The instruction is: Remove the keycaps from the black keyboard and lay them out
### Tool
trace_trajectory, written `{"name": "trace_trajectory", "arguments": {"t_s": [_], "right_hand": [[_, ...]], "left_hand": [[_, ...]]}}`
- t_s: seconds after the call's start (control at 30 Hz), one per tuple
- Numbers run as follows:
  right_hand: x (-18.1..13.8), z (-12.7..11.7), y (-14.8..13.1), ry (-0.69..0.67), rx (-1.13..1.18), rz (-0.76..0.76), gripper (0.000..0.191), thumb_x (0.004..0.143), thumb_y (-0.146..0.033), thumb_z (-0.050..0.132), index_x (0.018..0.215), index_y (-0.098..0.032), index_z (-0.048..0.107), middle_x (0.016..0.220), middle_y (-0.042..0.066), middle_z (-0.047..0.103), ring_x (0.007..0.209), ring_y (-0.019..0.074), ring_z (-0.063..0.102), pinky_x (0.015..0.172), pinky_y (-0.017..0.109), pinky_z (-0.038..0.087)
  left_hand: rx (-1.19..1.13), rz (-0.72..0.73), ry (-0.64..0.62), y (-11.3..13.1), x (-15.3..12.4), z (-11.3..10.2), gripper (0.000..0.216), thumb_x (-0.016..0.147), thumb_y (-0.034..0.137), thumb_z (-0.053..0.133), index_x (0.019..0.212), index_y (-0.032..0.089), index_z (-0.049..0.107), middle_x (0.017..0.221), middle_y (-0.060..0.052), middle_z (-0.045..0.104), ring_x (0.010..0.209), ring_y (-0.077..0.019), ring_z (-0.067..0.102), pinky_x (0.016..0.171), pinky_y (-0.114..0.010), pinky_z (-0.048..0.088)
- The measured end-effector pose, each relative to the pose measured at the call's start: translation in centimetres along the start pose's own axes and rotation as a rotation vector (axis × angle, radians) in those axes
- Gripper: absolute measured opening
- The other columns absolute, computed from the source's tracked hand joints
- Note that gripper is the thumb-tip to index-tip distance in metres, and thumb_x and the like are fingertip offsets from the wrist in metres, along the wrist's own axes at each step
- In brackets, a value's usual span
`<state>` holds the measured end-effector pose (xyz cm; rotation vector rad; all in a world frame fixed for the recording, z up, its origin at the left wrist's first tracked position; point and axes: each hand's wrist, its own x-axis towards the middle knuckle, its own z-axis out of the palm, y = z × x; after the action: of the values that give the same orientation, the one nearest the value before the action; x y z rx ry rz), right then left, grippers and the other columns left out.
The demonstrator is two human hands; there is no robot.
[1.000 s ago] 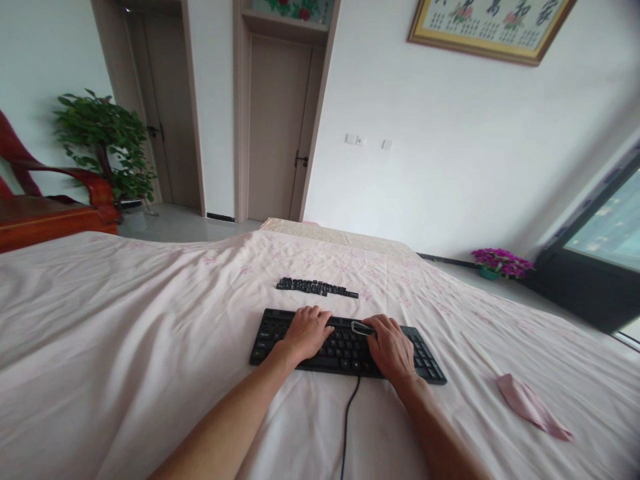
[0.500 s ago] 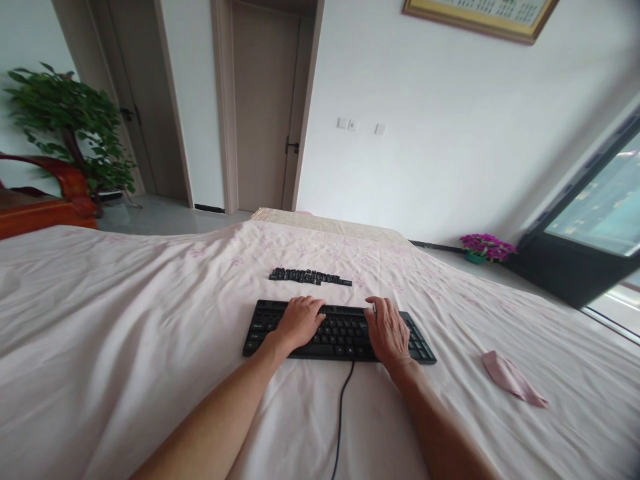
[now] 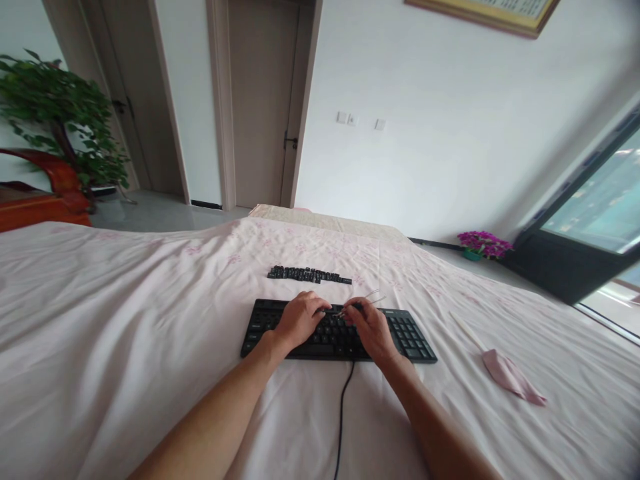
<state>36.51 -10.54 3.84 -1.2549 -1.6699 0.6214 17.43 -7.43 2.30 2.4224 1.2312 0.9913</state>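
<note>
Working on keyboard [image 3: 410, 337], flat on sheet [image 3: 125, 320] mid-bed, cable [image 3: 343, 413] run back toward body. Pressing left hand [image 3: 299, 320] over left-centre keys, fingers loosely bent, gripping nothing; probably bracing board against soft bedding. Pinching thin wire puller [image 3: 370, 298] in right hand [image 3: 367, 327], tip down at upper-centre rows, wire ends poking up and away. Storing loose keycaps [image 3: 307, 275] in neat row just beyond board: near, yet clear of hands. Ignoring pink cloth [image 3: 510, 377], well right.
</note>
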Motion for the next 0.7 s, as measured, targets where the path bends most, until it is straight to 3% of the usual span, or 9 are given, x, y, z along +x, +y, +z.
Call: {"name": "trace_trajectory", "arguments": {"t_s": [0.27,0.5,0.7], "right_hand": [[0.29,0.73,0.08,-0.101,-0.157,-0.185,0.012,0.088,-0.025,0.050,0.087,-0.020,0.060,0.080,0.001,0.063,0.077,0.0156,0.059,0.074,0.026,0.044],[0.56,0.84,-0.02,-0.215,-0.147,-0.263,0.010,0.091,-0.022,0.047,0.087,-0.020,0.056,0.082,0.001,0.060,0.079,0.0149,0.057,0.077,0.026,0.043],[0.86,0.70,0.00,-0.248,-0.143,-0.279,0.011,0.092,-0.022,0.046,0.089,-0.020,0.056,0.085,0.001,0.060,0.081,0.0151,0.057,0.078,0.026,0.042]], "left_hand": [[-0.005,0.004,-0.093,-0.04,0.12,-0.04,0.023,0.081,0.016,0.056,0.095,0.026,0.071,0.087,-0.002,0.066,0.091,-0.0187,0.057,0.083,-0.029,0.043],[0.000,-0.026,-0.190,-0.09,0.64,-0.07,0.021,0.078,0.021,0.060,0.094,0.029,0.072,0.087,0.000,0.067,0.087,-0.0184,0.058,0.080,-0.028,0.043],[0.040,-0.093,-0.177,0.44,0.98,0.25,0.016,0.075,0.030,0.064,0.089,0.030,0.072,0.086,-0.001,0.067,0.086,-0.0202,0.057,0.078,-0.030,0.041]]}}
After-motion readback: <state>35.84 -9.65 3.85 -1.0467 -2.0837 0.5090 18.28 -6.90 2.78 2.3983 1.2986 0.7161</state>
